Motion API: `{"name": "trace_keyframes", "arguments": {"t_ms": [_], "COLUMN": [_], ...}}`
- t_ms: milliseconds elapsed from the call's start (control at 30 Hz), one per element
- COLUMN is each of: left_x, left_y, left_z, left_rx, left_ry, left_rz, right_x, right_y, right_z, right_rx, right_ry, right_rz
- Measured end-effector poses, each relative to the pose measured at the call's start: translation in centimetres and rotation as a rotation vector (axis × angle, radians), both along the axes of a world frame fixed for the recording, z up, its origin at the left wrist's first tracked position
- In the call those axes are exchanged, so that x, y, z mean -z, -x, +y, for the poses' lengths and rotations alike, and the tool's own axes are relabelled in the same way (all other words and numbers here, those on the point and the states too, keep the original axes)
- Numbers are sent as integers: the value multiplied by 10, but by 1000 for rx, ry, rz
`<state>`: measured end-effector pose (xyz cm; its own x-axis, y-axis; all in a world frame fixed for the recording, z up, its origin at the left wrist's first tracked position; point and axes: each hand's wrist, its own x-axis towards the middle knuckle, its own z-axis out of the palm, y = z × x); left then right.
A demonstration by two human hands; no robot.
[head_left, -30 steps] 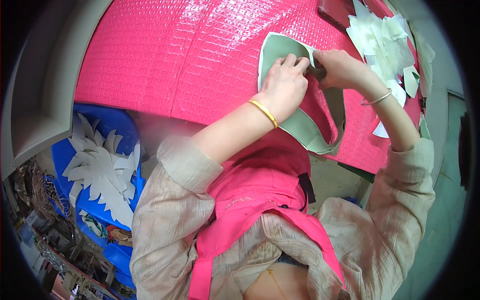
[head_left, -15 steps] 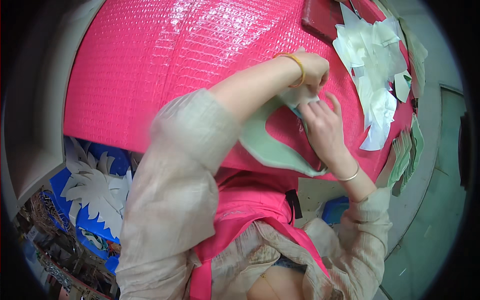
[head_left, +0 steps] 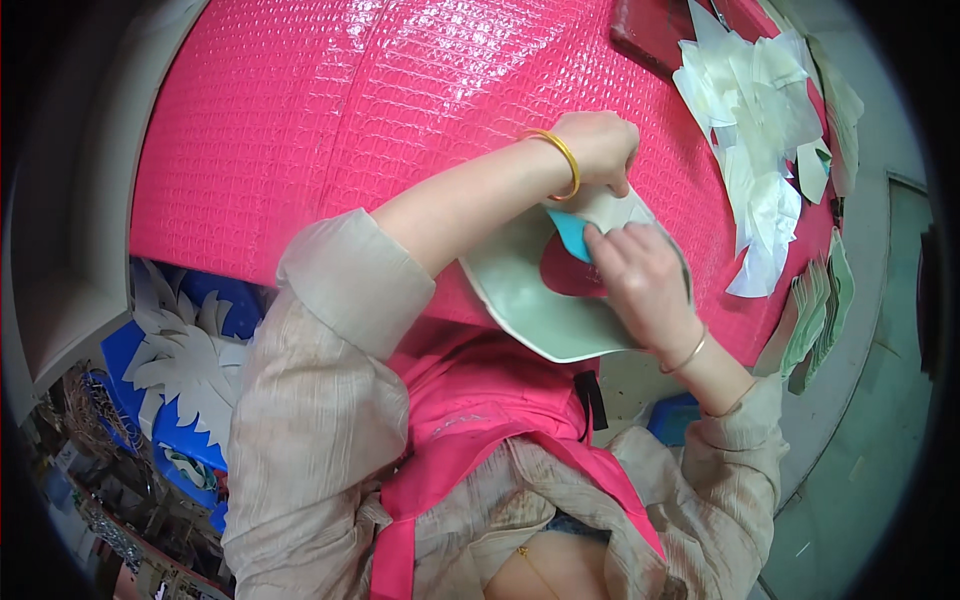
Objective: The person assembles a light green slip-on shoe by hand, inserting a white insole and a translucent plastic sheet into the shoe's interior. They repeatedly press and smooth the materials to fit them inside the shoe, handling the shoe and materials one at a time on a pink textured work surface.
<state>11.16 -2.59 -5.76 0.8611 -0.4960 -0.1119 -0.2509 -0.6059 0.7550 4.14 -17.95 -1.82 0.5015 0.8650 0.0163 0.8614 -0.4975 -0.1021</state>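
Lying at the near edge of the pink-covered counter (head_left: 260,150), the pale green piece (head_left: 535,315) sits in front of the person's body, a little right of the middle of the view. It curves like a band around an opening, through which the pink surface shows. The broad part of the band slants from the far left toward the near right, its rounded, white-rimmed outer edge bowing toward the body. The other end, pale and narrower, points away to the far right, beneath the hands; because they cover part of the shape, its full long axis cannot be told.

The left hand (head_left: 597,150) is at that far end, fingers curled and thumb turned down onto the rim, apparently pinching it. The right hand (head_left: 648,283) lies over the right side with bent fingers, its thumb against a small turquoise piece (head_left: 571,235). This flat piece has its long axis running from far left to near right, at the opening's far side. How firmly the right hand grips is unclear.

Whitish sheets (head_left: 745,130) lie along the right of the counter, near a dark red block (head_left: 645,40). Green-edged pieces (head_left: 815,310) stand beside its right edge. Jagged white cutouts (head_left: 185,350) rest in a blue bin (head_left: 240,305) at left.
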Motion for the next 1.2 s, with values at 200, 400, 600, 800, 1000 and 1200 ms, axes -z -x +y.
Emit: {"name": "trace_keyframes", "arguments": {"t_ms": [200,400,600,800,1000,1200], "left_x": [-20,19,26,11,28,30], "left_y": [82,166,167,148,145,140], "left_z": [19,1,-3,-18,-23,-25], "left_rx": [-426,-478,-534,-528,-603,-532], "left_ry": [160,-186,-195,-371,-302,-279], "left_rz": [-652,-551,-576,-472,-684,-642], "right_x": [11,13,11,20,21,10], "right_y": [-15,-33,-54,-64,-65,-70], "right_z": [20,27,33,34,30,5], "right_rx": [229,270,147,159,262,215], "right_ry": [-361,-206,-12,26,-9,-71], "right_rz": [169,352,248,257,343,483]}}
